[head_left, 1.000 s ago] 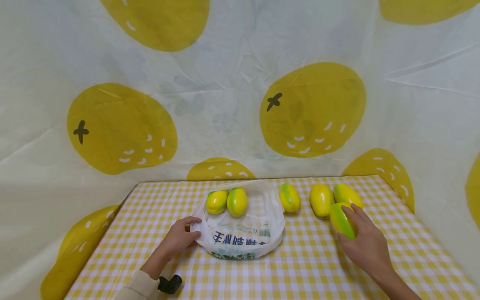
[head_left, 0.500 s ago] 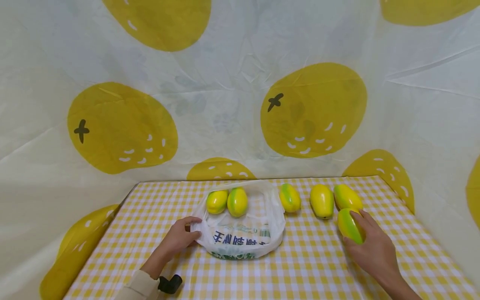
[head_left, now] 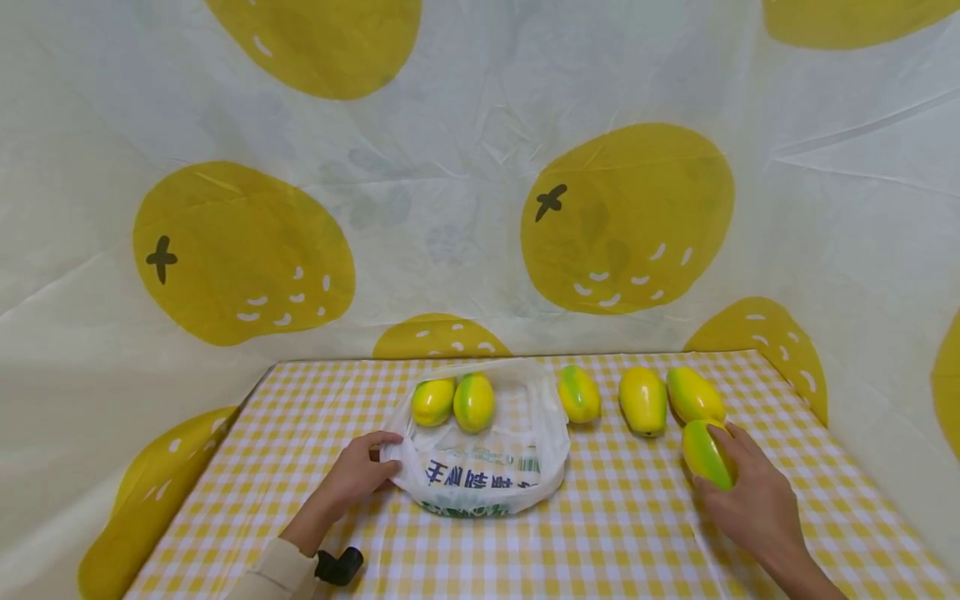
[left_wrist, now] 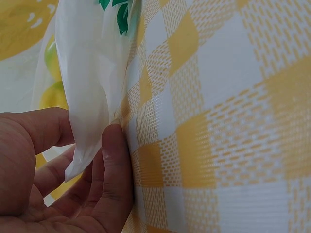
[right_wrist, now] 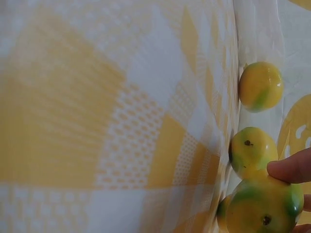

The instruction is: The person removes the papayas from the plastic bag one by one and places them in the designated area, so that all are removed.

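My left hand holds the left rim of a white plastic bag that lies with its mouth open on the table; in the left wrist view the bag's edge passes between thumb and fingers. Inside the bag two yellow-green mangoes lie side by side. On the right, my right hand grips another mango between thumb and fingers. The right wrist view shows this held mango close up, with only some fingertips visible. Whether it touches the table I cannot tell.
Just right of the bag lies a mango. Farther right are two more, one upright-looking mango and one slanted mango behind the held one. A checked cloth covers the table; a printed curtain hangs behind.
My right hand has moved the gripped mango right and slightly nearer to me, away from the upright-looking mango. My left hand and the bag have stayed in place.
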A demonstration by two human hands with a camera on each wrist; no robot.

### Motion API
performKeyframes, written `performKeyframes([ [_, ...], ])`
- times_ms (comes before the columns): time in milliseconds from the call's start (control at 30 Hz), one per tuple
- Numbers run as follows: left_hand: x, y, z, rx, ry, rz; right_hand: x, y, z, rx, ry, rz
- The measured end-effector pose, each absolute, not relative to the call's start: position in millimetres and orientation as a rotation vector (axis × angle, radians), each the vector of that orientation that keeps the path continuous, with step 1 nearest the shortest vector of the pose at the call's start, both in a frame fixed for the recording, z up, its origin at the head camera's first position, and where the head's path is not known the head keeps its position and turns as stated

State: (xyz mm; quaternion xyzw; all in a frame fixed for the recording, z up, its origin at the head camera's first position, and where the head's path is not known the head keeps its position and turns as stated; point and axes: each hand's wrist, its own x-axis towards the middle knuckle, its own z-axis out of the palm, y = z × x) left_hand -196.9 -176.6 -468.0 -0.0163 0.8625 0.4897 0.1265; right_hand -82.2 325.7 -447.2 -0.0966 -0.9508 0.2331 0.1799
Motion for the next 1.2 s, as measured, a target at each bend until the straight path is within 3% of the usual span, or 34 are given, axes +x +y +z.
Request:
performKeyframes([
  [1200,-196.4,-175.6,-466.2,-0.027,2.529,1.406,-84.4,340.9,-448.5,-0.289,-2.778,0.672],
])
